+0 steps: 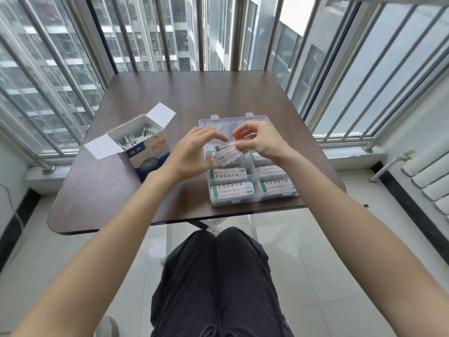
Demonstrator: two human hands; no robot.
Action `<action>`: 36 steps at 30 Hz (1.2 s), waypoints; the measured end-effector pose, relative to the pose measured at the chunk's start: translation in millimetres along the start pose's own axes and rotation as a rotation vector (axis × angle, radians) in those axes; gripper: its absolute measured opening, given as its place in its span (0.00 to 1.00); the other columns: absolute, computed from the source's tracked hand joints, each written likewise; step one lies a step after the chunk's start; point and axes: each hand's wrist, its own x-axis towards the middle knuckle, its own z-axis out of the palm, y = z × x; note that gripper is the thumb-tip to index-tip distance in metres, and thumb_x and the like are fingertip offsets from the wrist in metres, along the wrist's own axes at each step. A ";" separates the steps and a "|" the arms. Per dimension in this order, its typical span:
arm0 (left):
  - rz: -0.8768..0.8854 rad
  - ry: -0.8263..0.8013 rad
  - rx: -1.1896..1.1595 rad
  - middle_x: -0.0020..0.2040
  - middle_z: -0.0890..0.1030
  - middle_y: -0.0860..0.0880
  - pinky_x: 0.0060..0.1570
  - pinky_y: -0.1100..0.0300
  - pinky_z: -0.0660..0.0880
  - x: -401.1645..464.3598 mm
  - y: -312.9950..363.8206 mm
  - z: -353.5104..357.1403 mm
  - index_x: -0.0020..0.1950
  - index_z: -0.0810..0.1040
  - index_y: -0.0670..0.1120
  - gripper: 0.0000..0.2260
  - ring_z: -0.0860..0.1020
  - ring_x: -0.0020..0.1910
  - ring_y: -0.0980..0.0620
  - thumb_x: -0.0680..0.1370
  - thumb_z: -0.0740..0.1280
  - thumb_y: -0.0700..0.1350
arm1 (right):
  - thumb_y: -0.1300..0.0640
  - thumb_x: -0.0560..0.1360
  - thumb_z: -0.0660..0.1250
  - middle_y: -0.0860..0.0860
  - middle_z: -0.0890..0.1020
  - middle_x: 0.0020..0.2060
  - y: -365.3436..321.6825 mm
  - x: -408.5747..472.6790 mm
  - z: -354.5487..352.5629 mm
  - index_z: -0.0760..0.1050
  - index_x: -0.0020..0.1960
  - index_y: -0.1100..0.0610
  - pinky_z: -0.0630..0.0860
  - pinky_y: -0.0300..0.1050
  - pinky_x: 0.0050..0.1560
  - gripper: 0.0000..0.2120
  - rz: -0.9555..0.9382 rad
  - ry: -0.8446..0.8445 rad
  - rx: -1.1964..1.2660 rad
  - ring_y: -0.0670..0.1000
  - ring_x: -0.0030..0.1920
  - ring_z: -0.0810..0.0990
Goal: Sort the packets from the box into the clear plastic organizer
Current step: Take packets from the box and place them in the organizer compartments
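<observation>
Both hands over the clear plastic organizer (252,190) on the dark brown table (150,98). Left hand (192,152) and right hand (260,142) have fingers pinched on a small fan of white-green paper packets (227,153), above a rear compartment. Near compartments already hold packets. Square the stack first, then drop it flat between the dividers. Open blue-white cardboard box (148,152) sits just left, still stocked. Organizer sits near the table's front edge; avoid nudging it forward.

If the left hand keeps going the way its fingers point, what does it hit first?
Probably the packets held between both hands; the left hand points right toward them, with the right hand just beyond. Depth is hard to judge.
</observation>
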 end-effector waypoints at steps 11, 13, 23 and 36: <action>-0.269 -0.092 0.019 0.47 0.76 0.56 0.51 0.61 0.65 -2.9 -5.9 1.4 0.53 0.79 0.52 0.12 0.70 0.50 0.55 0.72 0.71 0.55 | 0.60 0.70 0.73 0.49 0.79 0.44 7.5 0.8 25.2 0.78 0.45 0.56 0.70 0.35 0.44 0.06 -0.181 0.123 -0.404 0.44 0.43 0.74; -0.281 -0.097 0.025 0.46 0.74 0.57 0.49 0.61 0.64 0.6 -5.7 1.6 0.51 0.80 0.53 0.12 0.69 0.49 0.55 0.71 0.71 0.56 | 0.59 0.70 0.73 0.48 0.76 0.43 7.5 1.9 26.3 0.76 0.43 0.54 0.66 0.36 0.44 0.06 -0.163 0.154 -0.442 0.45 0.43 0.72; -0.231 -0.098 0.170 0.51 0.77 0.51 0.52 0.56 0.68 14.4 -3.6 -2.0 0.49 0.82 0.53 0.11 0.66 0.48 0.54 0.70 0.73 0.54 | 0.55 0.77 0.65 0.53 0.80 0.44 -6.6 -0.7 13.3 0.74 0.49 0.58 0.70 0.47 0.44 0.06 -0.298 0.147 -0.662 0.53 0.44 0.77; -0.227 -0.144 0.316 0.52 0.77 0.52 0.52 0.57 0.67 17.7 2.0 -5.1 0.44 0.84 0.52 0.09 0.69 0.52 0.51 0.69 0.73 0.56 | 0.52 0.74 0.68 0.50 0.72 0.48 6.6 -0.4 -0.4 0.78 0.54 0.52 0.66 0.48 0.60 0.09 -0.207 0.012 -0.791 0.54 0.59 0.69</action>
